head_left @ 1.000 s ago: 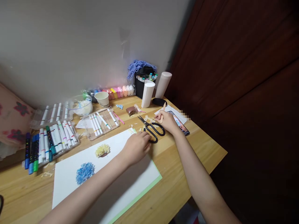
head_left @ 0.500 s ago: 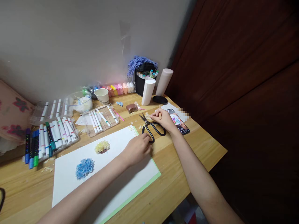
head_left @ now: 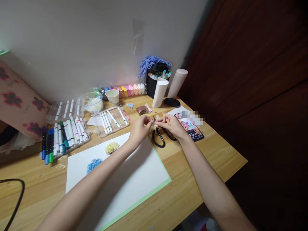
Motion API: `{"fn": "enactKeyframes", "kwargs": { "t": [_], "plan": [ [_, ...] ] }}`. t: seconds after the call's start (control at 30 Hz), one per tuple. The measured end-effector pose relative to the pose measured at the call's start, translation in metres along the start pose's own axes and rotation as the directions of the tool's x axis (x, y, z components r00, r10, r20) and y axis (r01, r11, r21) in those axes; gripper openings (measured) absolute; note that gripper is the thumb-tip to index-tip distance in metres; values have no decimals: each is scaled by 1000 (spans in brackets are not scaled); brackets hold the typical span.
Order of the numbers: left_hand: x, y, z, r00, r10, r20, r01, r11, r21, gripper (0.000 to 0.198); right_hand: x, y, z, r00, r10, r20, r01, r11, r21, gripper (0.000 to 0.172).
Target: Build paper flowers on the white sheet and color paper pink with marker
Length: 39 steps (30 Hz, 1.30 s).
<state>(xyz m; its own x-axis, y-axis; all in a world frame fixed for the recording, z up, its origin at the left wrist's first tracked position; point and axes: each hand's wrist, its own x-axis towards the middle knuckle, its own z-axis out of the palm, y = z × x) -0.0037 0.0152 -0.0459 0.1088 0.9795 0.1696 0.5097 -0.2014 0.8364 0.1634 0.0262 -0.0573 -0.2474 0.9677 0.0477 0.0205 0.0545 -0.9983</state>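
My left hand (head_left: 140, 131) is above the right part of the white sheet (head_left: 134, 179), thumb and fingertips pinched together. Close beside it, my right hand (head_left: 173, 127) is also closed in a pinch. A short tan piece (head_left: 168, 121) shows at its fingers; whether it is a stick or a strip on a finger I cannot tell. Whatever lies between the fingertips is too small to name. Under the hands lie black-handled scissors (head_left: 158, 141), their blades partly hidden. Yellow crumpled bits (head_left: 112, 148) and blue ones (head_left: 94, 165) form two clumps on the sheet.
Markers (head_left: 69, 133) lie in clear cases at left. Behind are a bowl (head_left: 91, 104), a paper cup (head_left: 112, 97), a brown packet (head_left: 141, 110) and a white roll (head_left: 160, 93). A phone (head_left: 192, 128) lies right, near the table edge. A black cable (head_left: 20, 199) loops at left.
My left hand has left the scissor handle and moved up beside my right fingertips, its fingers now pinched. The whole view has shifted slightly; my left forearm now partly covers the blue clump.
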Motion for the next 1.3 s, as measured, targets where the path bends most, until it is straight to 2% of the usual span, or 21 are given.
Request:
{"fn": "enactKeyframes", "kwargs": {
  "t": [0.2, 0.4, 0.53, 0.67, 0.77, 0.9, 1.03, 1.13, 1.3],
  "plan": [
    [1, -8, -9, 998, -35, -45, 35, 999, 10, 10, 2, 6, 5, 999, -31, -30, 29, 997, -73, 40],
    [-1, -16, -9, 999, -32, 22, 31, 998, 55, 14, 1, 5, 12, 999, -50, -14, 48, 996, -78, 38],
    [-3, -16, -13, 999, -31, -17, 32, 998, 60, 13, 1, 9, 15, 999, -32, -11, 32, 997, -75, 38],
    [-5, -21, -22, 997, -53, -59, 53, 999, 4, 14, 4, 20, 16, 996, -77, -38, 69, 981, -180, 34],
    [-7, -26, -28, 991, -127, -40, 122, 987, -102, 17, 4, 21, 20, 981, -162, -104, 130, 956, -261, 33],
    [-14, -27, -36, 988, -157, 9, 156, 975, -159, 20, -3, 10, 35, 987, -145, -62, 137, 984, -111, 35],
    [-32, -23, -47, 992, -121, 39, 124, 988, -94, 19, -15, 4, 58, 995, -94, -16, 93, 995, -37, 37],
    [-57, -20, -61, 996, -84, 27, 84, 996, 0, 17, -24, 4, 75, 995, -94, 14, 94, 995, -35, 36],
    [-107, -22, -88, 987, -155, 30, 152, 984, 93, 14, -44, 4, 104, 990, -104, 93, 109, 992, -61, 33]
  ]
}}
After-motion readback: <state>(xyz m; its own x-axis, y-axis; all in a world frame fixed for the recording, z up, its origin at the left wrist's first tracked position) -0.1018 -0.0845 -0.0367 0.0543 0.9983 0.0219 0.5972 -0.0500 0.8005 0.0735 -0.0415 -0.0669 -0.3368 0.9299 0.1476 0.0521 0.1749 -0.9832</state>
